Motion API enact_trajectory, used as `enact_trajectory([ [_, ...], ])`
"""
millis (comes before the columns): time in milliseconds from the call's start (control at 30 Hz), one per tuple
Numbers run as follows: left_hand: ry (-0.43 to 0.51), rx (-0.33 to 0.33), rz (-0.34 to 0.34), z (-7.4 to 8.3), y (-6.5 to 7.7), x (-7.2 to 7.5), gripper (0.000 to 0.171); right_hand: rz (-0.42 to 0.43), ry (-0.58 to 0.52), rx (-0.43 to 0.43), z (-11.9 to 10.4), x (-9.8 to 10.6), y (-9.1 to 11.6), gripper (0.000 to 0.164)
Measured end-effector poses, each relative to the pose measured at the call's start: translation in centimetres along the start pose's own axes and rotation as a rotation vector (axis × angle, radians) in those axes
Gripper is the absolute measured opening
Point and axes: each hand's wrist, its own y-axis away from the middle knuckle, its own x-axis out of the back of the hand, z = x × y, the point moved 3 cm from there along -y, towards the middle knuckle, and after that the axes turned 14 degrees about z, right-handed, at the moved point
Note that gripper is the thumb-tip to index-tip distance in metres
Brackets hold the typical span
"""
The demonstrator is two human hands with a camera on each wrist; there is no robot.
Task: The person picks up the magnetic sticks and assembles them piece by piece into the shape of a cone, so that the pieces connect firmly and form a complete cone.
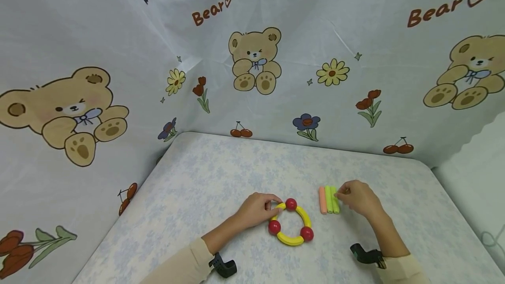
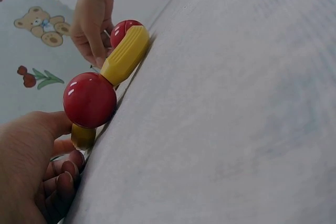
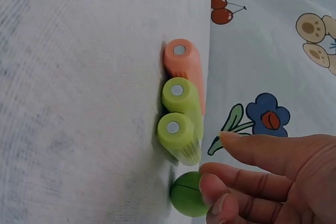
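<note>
A ring [image 1: 289, 240] of yellow curved rods and red balls lies on the table. My left hand [image 1: 256, 208] pinches its upper-left yellow rod [image 2: 83, 137] between thumb and fingers, beside a red ball [image 2: 90, 100]. To the right, one orange magnetic rod [image 3: 184, 62] and two light green magnetic rods [image 3: 177, 94] lie side by side, with round metal discs in their ends. My right hand [image 1: 360, 197] hovers at the right-hand green rod, thumb and fingers apart. Just below its fingertips in the right wrist view sits a green ball [image 3: 188, 195], which the hand hides in the head view.
The table [image 1: 205, 165] has a pale, blue-patterned cover. Behind it and along the left hangs a cloth [image 1: 300, 25] printed with bears and flowers. Black wrist mounts [image 1: 224, 266] stick out from both sleeves. A pale cable [image 1: 489, 241] lies off the right edge.
</note>
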Motion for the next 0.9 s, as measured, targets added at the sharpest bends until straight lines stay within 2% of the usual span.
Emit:
enact_trajectory([
  [167,0.001,0.002,0.003,0.0,-0.1,0.0,0.019,-0.001,0.048,0.019,0.3,-0.7,-0.3,0.026],
  [367,-0.001,-0.007,0.001,-0.3,-0.1,-0.2,0.019,-0.017,0.075,-0.004,0.1,-1.1,-0.2,0.025],
  [600,0.009,-0.012,0.011,-0.3,-0.2,-0.2,0.018,-0.006,0.063,-0.005,0.1,-1.3,-0.1,0.024],
  [900,0.013,-0.009,0.002,-0.2,0.0,-0.2,0.019,-0.008,0.074,-0.048,0.3,-2.0,0.1,0.024],
])
